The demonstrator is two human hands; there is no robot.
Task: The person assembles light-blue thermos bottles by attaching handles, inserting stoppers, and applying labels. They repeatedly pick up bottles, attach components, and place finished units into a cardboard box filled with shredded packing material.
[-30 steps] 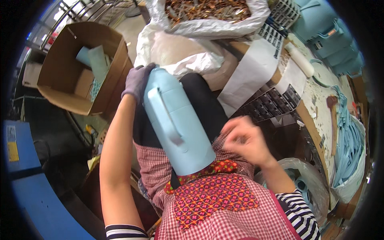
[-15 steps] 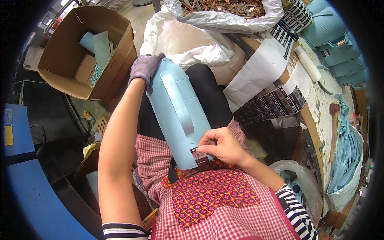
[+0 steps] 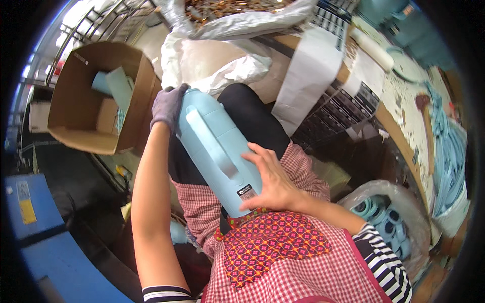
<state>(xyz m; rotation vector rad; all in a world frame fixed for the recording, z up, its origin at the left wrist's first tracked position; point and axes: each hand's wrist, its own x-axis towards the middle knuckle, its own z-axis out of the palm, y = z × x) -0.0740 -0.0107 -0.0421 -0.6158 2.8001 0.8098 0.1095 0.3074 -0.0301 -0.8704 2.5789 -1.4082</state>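
A light blue thermos jug body (image 3: 226, 132) with a long raised handle lies slanted across my lap, its bottom end toward my apron. My left hand (image 3: 169, 107), in a grey glove, is closed round its far top end. Near the bottom end sits a small dark label (image 3: 246, 191) with a paler lower part. My bare right hand (image 3: 273, 183) rests against the right side of the jug with fingers spread, the thumb tip beside the label's lower edge. Part of that label is hidden by the thumb.
A cardboard box (image 3: 144, 96) with blue pieces stands at the left, above a blue machine (image 3: 38, 204). White sacks (image 3: 242, 70) lie ahead. Label sheets (image 3: 308, 76) hang off the workbench (image 3: 401, 144), which holds a hammer (image 3: 427, 129) and blue straps (image 3: 449, 161). A plastic bag (image 3: 414, 222) contains blue parts.
My right hand has gone from pinching at the label to spread fingers along the jug's side. The view has shifted, showing more of the bag of blue parts.
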